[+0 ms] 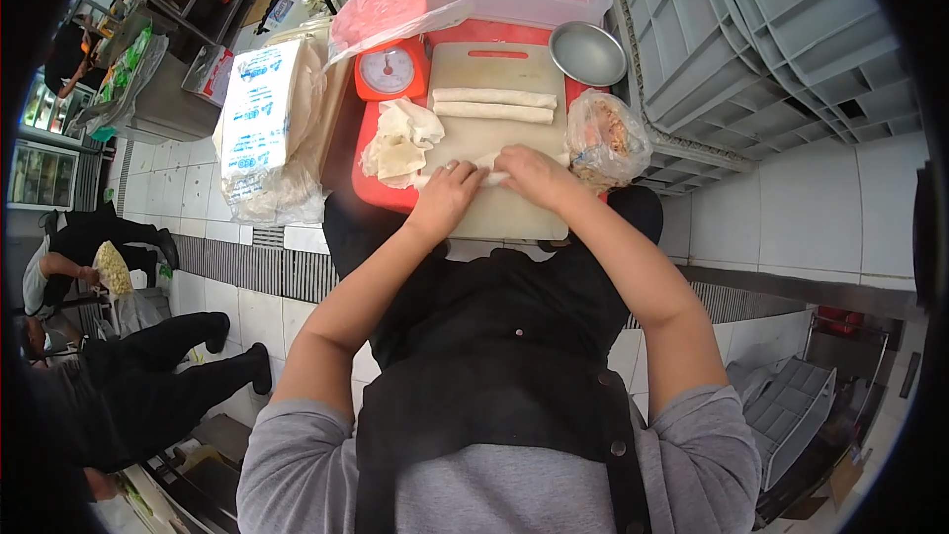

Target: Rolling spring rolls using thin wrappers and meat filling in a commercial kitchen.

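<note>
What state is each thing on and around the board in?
Two pale cylindrical rolls: rolled up, side by side
Pale thin sheet: apparently part rolled, partly hidden
Left hand: on the sheet
Right hand: likewise
Pale thin wrappers: loosely piled, rumpled
Orange-red dial scale: upright, clear film draped on top
Grey metal bowl: open side up
Clear plastic bag: bulging with orange-brown filling

A cutting board [542,74], dial scale [390,67], grey crates [692,44] and floor grating [219,261] mark this as a commercial kitchen.

Nr. roll [493,179] part hid. (seemingly)
</note>
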The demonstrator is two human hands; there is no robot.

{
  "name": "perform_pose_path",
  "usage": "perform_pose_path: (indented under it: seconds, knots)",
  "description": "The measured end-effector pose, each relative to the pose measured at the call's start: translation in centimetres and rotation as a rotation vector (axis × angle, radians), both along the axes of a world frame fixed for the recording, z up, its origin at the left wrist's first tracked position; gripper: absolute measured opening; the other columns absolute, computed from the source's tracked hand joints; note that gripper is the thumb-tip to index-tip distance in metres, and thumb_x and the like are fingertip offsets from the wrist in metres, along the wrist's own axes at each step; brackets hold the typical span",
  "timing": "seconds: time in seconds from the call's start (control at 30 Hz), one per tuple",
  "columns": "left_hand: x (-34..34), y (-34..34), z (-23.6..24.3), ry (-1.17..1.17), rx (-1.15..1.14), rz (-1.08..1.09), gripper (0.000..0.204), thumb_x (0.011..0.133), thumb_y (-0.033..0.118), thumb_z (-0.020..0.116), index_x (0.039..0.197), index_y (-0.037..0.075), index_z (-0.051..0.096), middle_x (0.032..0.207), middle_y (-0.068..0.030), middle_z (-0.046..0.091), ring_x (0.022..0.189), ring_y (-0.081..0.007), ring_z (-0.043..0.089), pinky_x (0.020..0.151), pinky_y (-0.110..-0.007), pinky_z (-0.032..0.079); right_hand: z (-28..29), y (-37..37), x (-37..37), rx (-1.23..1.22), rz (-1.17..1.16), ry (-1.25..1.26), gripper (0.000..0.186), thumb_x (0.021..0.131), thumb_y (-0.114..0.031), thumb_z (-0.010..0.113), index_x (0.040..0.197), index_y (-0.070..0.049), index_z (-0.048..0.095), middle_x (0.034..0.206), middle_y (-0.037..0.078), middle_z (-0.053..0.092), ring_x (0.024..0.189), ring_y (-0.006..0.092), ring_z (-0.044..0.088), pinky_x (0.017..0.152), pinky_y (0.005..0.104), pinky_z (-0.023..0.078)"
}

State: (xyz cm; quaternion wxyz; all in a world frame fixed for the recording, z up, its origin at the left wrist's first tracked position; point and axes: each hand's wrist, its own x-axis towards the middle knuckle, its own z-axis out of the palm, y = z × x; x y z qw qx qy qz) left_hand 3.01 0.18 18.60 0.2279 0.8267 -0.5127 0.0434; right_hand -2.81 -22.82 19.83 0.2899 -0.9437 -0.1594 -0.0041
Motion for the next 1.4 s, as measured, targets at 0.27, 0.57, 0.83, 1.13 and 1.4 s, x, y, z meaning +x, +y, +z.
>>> perform_pose_path:
  seconds: [0.27,0.57,0.83,1.13,1.4]
  knots:
    - [-4.0,0.0,2.0,0.098,-0.086,0.047,0.042,0.088,0.012,0.074,0.128,0.004,0.065,0.114,-0.0129,0.064,0.108,-0.0336,0.062,0.092,-0.044,0.051,1.9,2.6,-4.1,-0.17,-0.043,-0.111,0.021,0.081,-0.011,0.076,0.099,-0.004,0.067,0.099,0.009,0.061,0.103,0.0301,0.061,0.092,0.0429,0.051]
    - [-2.5,-0.5,0.8,0.098,0.013,0.021,0.034,0.083,0.01,0.078,0.116,0.003,0.069,0.111,-0.0112,0.066,0.102,-0.0322,0.064,0.09,-0.043,0.053,2.4,0.9,-3.7,-0.006,-0.04,0.025,0.024,0.083,-0.01,0.076,0.104,-0.002,0.07,0.096,0.013,0.063,0.099,0.0349,0.064,0.09,0.0443,0.054]
    - [-2.1,-1.4,1.4,0.094,-0.063,-0.006,0.025,0.085,0.009,0.072,0.108,0.001,0.068,0.103,-0.0121,0.063,0.1,-0.0318,0.063,0.092,-0.043,0.051,3.0,0.4,-1.9,-0.074,-0.018,0.041,0.022,0.083,-0.01,0.076,0.103,-0.003,0.071,0.101,0.015,0.065,0.103,0.0366,0.065,0.092,0.0455,0.054]
    - [-1.3,-2.7,1.7,0.068,-0.086,0.029,0.029,0.085,0.008,0.071,0.113,0.002,0.068,0.106,-0.0113,0.065,0.102,-0.0312,0.063,0.092,-0.044,0.051,1.5,-1.1,0.1,-0.044,-0.029,0.178,0.023,0.084,-0.01,0.075,0.106,-0.003,0.072,0.107,0.014,0.064,0.108,0.0367,0.064,0.096,0.0442,0.053]
    - [0.4,-2.3,0.0,0.035,0.003,0.013,0.03,0.089,0.012,0.068,0.117,0.003,0.069,0.105,-0.0106,0.067,0.103,-0.0301,0.064,0.091,-0.043,0.05,3.0,-1.1,0.4,-0.035,-0.02,0.068,0.027,0.081,-0.008,0.076,0.108,-0.003,0.073,0.108,0.015,0.066,0.109,0.0372,0.065,0.096,0.045,0.053]
